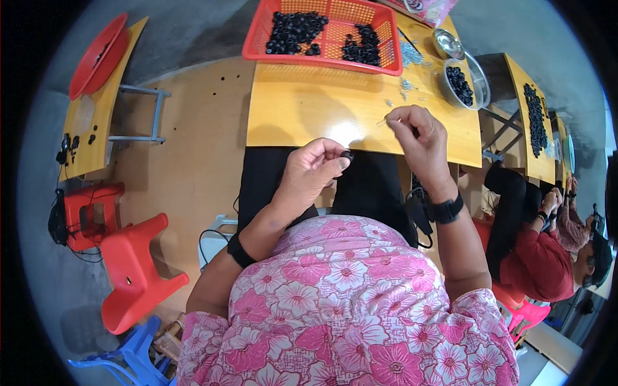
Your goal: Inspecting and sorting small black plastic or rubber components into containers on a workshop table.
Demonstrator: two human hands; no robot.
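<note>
A small round black part is pinched between the thumb and fingertips of my left hand, just off the table's near edge. Over the yellow wooden table, my right hand is closed in a pinch around a thin, pale, pin-like piece, too small to make out fully. The two hands are apart. Beyond them, an orange-red plastic basket holds two heaps of black round parts. Small silvery pieces lie scattered to the right of the basket.
A clear tub of black parts and a metal bowl stand at the table's right. Red stools and a side table with a red basin are on the left. Co-workers sit on the right beside another table.
</note>
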